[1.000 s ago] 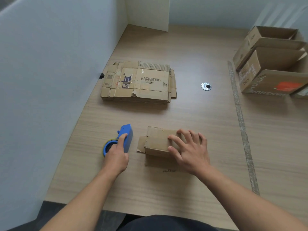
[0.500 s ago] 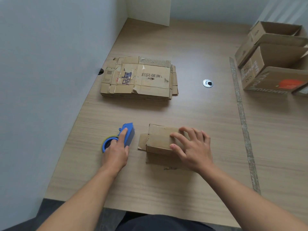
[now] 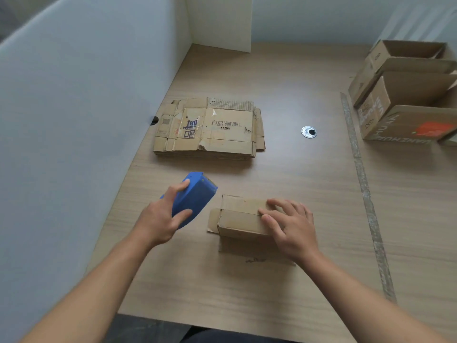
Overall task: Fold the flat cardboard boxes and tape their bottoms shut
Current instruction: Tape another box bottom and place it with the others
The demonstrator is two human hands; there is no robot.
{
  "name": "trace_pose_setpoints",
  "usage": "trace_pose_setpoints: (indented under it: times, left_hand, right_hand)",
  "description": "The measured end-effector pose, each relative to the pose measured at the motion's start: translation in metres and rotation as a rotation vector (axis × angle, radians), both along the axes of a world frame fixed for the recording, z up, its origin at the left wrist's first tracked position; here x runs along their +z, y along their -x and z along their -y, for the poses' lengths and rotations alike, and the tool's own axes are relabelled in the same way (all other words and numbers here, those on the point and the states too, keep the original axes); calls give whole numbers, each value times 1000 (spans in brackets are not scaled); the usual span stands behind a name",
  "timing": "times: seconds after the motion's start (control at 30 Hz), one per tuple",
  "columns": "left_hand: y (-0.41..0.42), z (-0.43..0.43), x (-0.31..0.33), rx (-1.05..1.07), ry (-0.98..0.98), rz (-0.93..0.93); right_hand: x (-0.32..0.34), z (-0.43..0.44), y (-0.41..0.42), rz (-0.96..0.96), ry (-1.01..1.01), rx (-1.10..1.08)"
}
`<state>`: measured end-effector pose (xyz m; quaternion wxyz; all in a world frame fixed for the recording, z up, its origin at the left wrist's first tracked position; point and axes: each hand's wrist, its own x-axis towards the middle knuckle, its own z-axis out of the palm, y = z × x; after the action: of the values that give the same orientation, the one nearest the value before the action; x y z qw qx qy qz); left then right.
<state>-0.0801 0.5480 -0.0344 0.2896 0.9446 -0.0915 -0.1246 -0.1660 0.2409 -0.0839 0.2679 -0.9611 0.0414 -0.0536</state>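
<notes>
— What lies nearest?
— Two bare forearms reach over the near edge of the wooden table (image 3: 247,293). The left hand (image 3: 158,220) is wrapped around a blue tape dispenser (image 3: 195,198), thumb on one side and fingers on the other, holding it tilted.
— And the other hand?
— The right hand (image 3: 293,230) lies flat with its fingers spread on top of the small folded box (image 3: 238,219), which sits just right of the dispenser, a flap sticking out on its left end.
— Farther back?
— A stack of flat cardboard boxes (image 3: 210,127) lies by the white partition (image 3: 74,120) on the left. A round metal grommet (image 3: 308,132) sits right of it, beyond a worn tape strip (image 3: 366,194) running near to far. Open assembled boxes (image 3: 405,95) stand at the far right.
</notes>
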Motion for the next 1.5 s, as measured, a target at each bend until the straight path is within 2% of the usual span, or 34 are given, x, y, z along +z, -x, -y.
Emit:
trace_pose_setpoints:
  times: [0.17, 0.33, 0.67, 0.83, 1.07, 1.2, 1.33, 1.5]
  left_hand:
    - [2, 25, 34, -370, -117, 122]
    - [5, 47, 28, -664, -200, 284]
    - [-4, 75, 29, -934, -255, 358]
    - [-3, 82, 33, -944, -260, 357]
    - [1, 74, 32, -903, -154, 364]
    - [8, 81, 38, -806, -102, 348]
    - [8, 75, 44, -700, -17, 176]
    - [-11, 91, 68, -686, -6, -89]
  right_hand:
    - [0, 3, -7, -4, -141, -26]
    - [7, 16, -5, -61, -357, 28]
    - [11, 19, -5, -50, -393, 107]
    - [7, 16, -6, -8, -469, 59]
    - [5, 15, -2, 74, -582, -19]
    - [9, 16, -2, 115, -755, -103]
    - [18, 20, 4, 88, -913, -176]
    - [20, 16, 5, 122, -963, -301]
